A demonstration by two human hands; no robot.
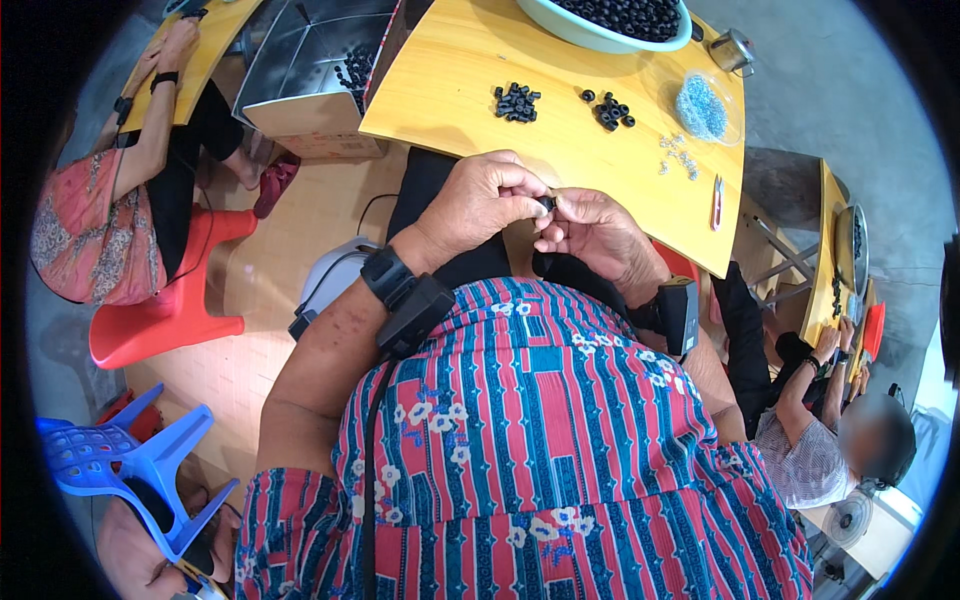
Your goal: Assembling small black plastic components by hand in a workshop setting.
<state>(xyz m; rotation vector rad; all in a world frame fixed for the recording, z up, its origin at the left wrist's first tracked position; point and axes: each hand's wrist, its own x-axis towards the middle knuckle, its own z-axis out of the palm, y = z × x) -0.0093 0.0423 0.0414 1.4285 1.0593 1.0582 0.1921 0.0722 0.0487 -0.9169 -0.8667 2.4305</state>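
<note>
My left hand (482, 203) and my right hand (606, 236) meet just off the near edge of the yellow table (450, 80). Between their fingertips is a small black part (547, 202), pinched from both sides and mostly covered. On the tabletop beyond lie a cluster of short black cylindrical parts (517, 103) and, to its right, a looser group of black ring-like parts (612, 112). Tiny clear pieces (680, 158) are scattered in front of a clear tub of pale blue pieces (703, 108). Small snips with a red handle (717, 205) rest near the right edge.
A pale green basin (600, 40) full of black parts stands at the far edge, beside a metal mug (732, 50). Left of the table is a lined cardboard box (310, 125). Red (160, 300) and blue (150, 460) stools stand left. Other people sit at both sides.
</note>
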